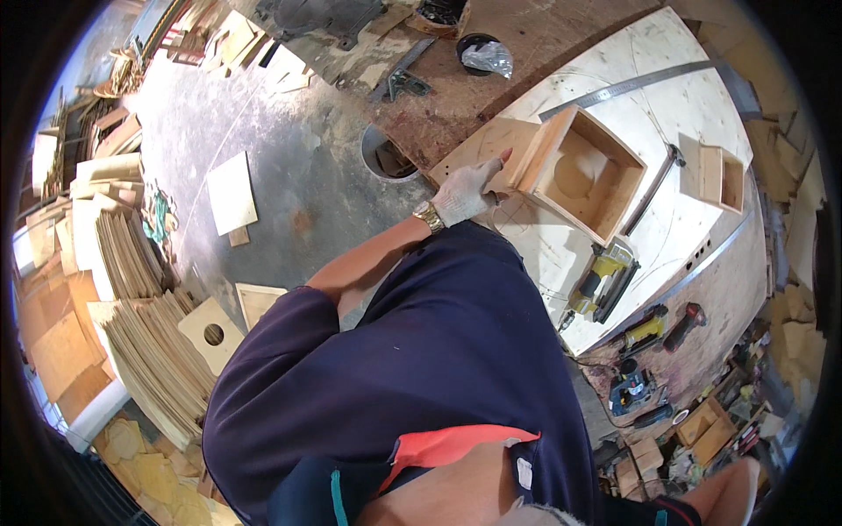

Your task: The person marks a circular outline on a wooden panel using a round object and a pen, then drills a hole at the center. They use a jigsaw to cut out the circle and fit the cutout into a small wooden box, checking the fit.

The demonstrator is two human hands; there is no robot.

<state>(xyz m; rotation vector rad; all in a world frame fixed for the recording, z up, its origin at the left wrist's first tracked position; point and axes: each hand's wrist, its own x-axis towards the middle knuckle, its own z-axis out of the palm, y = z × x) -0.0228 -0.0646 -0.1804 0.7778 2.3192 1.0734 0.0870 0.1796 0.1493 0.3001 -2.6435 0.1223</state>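
Gloved and fitted with a gold wristwatch, the left hand [465, 193] rests its fingers on the near-left corner of the open wooden box [579, 171], touching the edge and the flat panel beside it rather than closing around anything; whether the thumb pinches the wood cannot be told. No right hand can be made out, since the person's dark blue shirt fills the lower middle of the view. The box lies on its side on a pale plywood worktop [667, 79], its opening facing up and a round shape visible inside. Just on the near-right of the box sits a yellow power tool [601, 280], and further to the right of the box stands a smaller wooden box [721, 177]. Beyond the box a long metal ruler [627, 88] lies across the worktop. Well to the left of the box, down on the floor, stacks of plywood sheets [145, 342] are piled up.
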